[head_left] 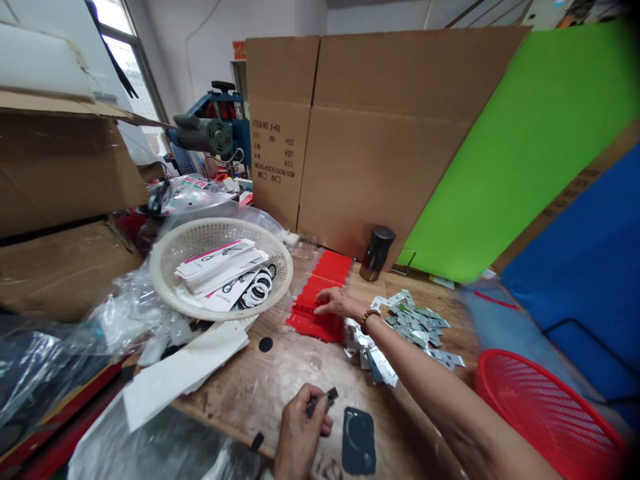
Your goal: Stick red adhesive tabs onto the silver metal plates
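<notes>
My left hand [303, 427] is closed near the front edge of the table, pinching a small dark metal piece [332, 395] that sticks out past the thumb. Farther forward, my right hand [336, 302] reaches over a stack of flat red pieces [320, 327]. Its fingers are stretched out and a little apart, with the tips at the red surface; I see nothing held in them. Beside the right wrist, which wears a beaded bracelet [369, 320], lie loose flat metal plates [417, 323] with cutouts. A dark rounded rectangular pad [359, 441] rests just right of my left hand.
To the left stands a white perforated basket [167, 293] holding printed cards and black-and-white rings. White paper strips [190, 367] and a black disc [266, 344] lie before it. A dark cup [377, 253] stands by the cardboard [380, 147]. A red basket [540, 407] sits at right.
</notes>
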A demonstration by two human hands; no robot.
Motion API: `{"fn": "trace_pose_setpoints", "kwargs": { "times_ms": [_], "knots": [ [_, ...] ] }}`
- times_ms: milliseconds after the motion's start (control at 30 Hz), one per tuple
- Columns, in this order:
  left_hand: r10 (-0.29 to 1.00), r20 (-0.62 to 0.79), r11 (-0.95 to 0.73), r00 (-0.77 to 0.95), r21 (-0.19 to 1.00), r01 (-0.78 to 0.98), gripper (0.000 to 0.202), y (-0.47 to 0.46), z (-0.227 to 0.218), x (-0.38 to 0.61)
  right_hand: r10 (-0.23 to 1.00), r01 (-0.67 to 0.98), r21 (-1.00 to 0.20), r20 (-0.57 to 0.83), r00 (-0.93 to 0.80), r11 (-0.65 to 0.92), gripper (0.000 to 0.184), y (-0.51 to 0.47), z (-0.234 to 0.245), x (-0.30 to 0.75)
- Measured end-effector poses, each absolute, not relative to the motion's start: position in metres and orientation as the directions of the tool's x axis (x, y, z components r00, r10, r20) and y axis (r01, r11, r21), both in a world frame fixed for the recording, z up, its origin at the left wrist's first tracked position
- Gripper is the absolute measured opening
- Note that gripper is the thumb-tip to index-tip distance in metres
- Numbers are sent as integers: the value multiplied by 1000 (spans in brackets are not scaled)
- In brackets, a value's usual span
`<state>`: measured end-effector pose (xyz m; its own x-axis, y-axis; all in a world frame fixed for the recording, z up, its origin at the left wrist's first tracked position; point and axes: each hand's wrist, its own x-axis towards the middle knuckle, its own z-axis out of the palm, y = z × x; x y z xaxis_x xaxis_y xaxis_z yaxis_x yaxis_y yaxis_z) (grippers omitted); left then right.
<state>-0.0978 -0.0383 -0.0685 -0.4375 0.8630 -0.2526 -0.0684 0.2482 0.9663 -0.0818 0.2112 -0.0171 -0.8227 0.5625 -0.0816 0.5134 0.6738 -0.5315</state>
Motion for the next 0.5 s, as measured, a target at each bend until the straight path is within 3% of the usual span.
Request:
{"fn": "trace_pose_setpoints", "kwargs": {
  "times_ms": [200, 500],
  "knots": [
    [872, -235, 220, -428, 972, -87, 25, -39, -76, -98, 557, 506, -485, -46, -829, 713, 23, 202, -9, -83],
    [848, -205, 178, -489, 979, -102, 39, -36, -96, -95, 657, 559, -415, 138, -741, 718, 17, 192, 5, -81]
  ]
}}
